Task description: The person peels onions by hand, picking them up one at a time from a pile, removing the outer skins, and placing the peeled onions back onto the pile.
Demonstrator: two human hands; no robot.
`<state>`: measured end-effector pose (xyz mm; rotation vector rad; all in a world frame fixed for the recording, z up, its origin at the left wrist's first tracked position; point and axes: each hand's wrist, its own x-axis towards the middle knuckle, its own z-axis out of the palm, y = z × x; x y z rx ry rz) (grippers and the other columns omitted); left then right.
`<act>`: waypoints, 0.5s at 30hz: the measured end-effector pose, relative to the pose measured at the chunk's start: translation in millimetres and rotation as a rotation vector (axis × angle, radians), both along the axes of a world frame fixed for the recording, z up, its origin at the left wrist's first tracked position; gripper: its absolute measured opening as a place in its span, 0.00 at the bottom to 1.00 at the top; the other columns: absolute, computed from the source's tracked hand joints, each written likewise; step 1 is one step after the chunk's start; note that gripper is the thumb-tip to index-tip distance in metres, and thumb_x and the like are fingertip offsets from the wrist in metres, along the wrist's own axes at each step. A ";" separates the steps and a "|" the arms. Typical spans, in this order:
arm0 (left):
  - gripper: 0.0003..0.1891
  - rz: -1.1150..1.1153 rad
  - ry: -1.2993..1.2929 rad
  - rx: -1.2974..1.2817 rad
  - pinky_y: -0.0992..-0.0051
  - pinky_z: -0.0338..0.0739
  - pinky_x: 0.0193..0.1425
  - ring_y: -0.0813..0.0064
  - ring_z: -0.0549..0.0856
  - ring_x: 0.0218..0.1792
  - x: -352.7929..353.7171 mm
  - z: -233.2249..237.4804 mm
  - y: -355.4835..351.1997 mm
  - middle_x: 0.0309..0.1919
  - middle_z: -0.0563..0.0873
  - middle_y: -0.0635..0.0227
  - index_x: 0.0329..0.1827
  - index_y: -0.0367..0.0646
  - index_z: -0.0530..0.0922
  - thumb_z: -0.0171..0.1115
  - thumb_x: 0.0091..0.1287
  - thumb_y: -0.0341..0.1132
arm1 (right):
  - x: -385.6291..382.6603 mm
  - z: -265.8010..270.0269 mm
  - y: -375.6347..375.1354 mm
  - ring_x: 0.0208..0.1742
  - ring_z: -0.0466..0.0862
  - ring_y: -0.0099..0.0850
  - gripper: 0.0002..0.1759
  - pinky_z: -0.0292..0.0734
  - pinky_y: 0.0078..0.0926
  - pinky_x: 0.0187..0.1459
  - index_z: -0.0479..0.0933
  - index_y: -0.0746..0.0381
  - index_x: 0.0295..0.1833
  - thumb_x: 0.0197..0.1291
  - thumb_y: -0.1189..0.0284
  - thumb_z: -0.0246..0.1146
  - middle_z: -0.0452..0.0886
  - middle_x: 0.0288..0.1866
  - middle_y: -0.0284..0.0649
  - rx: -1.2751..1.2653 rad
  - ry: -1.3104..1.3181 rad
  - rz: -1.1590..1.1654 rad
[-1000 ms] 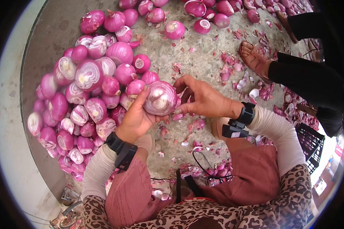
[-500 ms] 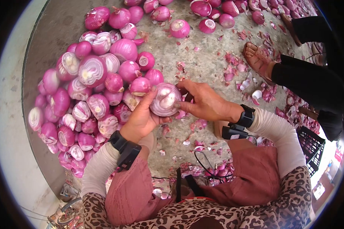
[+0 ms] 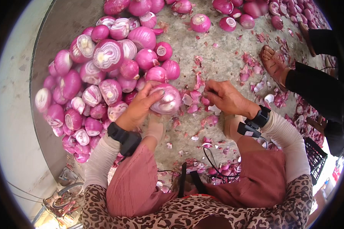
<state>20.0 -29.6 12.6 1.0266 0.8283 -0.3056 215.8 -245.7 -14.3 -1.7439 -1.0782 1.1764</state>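
Note:
A peeled onion point(image 3: 167, 100) with a pale cut face is held in my left hand point(image 3: 138, 107), thumb on top of it. My right hand point(image 3: 230, 98) is apart from it on the right, its thumb and fingers pinched together. Whether something small sits between those fingertips, I cannot make out. Bits of purple onion skin point(image 3: 195, 100) lie between the two hands. To the left of my left hand spreads a large pile of purple onions point(image 3: 109, 55), many with cut ends.
Loose onions point(image 3: 200, 23) lie at the top. Another person's sandalled foot point(image 3: 273, 65) and dark trouser legs are at the right, above a black crate point(image 3: 313, 156). Onion skins and a cable point(image 3: 214, 168) are on the floor between my legs. A pale wall point(image 3: 15, 91) stands at the left.
My right hand has moved away from the onion to the right. The onion has turned slightly in my left hand. The whole view has shifted, with the pile now further right and higher.

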 end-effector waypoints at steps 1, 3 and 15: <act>0.21 0.001 0.007 0.000 0.74 0.79 0.50 0.75 0.81 0.48 -6.2 1.5 9.4 0.50 0.79 0.68 0.60 0.44 0.66 0.60 0.68 0.41 | -0.4 -2.0 -2.4 0.27 0.79 0.47 0.07 0.72 0.39 0.30 0.73 0.66 0.37 0.59 0.73 0.59 0.77 0.25 0.51 -0.036 -0.001 0.010; 0.24 -0.243 -0.023 0.355 0.74 0.74 0.56 0.72 0.79 0.55 -15.9 4.6 23.9 0.55 0.77 0.64 0.60 0.41 0.68 0.63 0.64 0.38 | -1.2 -5.0 -6.3 0.27 0.80 0.45 0.06 0.73 0.38 0.31 0.73 0.66 0.37 0.59 0.73 0.60 0.77 0.25 0.50 -0.026 0.007 0.015; 0.32 -0.674 0.092 1.145 0.61 0.74 0.51 0.49 0.80 0.48 -28.5 8.8 34.8 0.47 0.78 0.49 0.58 0.40 0.71 0.72 0.52 0.43 | 1.1 -3.2 -3.8 0.28 0.79 0.27 0.05 0.75 0.27 0.32 0.74 0.65 0.39 0.59 0.76 0.61 0.79 0.26 0.40 -0.089 0.015 0.040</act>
